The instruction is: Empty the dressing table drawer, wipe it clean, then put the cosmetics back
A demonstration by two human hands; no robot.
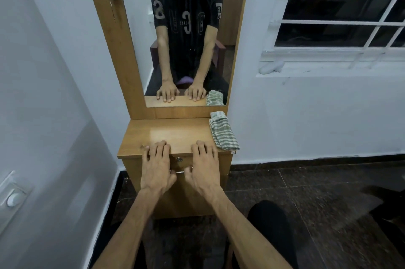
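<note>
While the fingers of the left hand lie straight and flat over the front edge of the counter, the right hand rests the same way just beside it, gripping nothing. Both thumbs hang below the edge, close to the metal ring handle on the drawer front. The drawer is closed; a small round lock sits above the handle, between the two hands. A folded green-and-white striped cloth lies on the right rear part of the counter, apart from the right hand. The mirror stands upright behind the counter and reflects both hands and the cloth.
</note>
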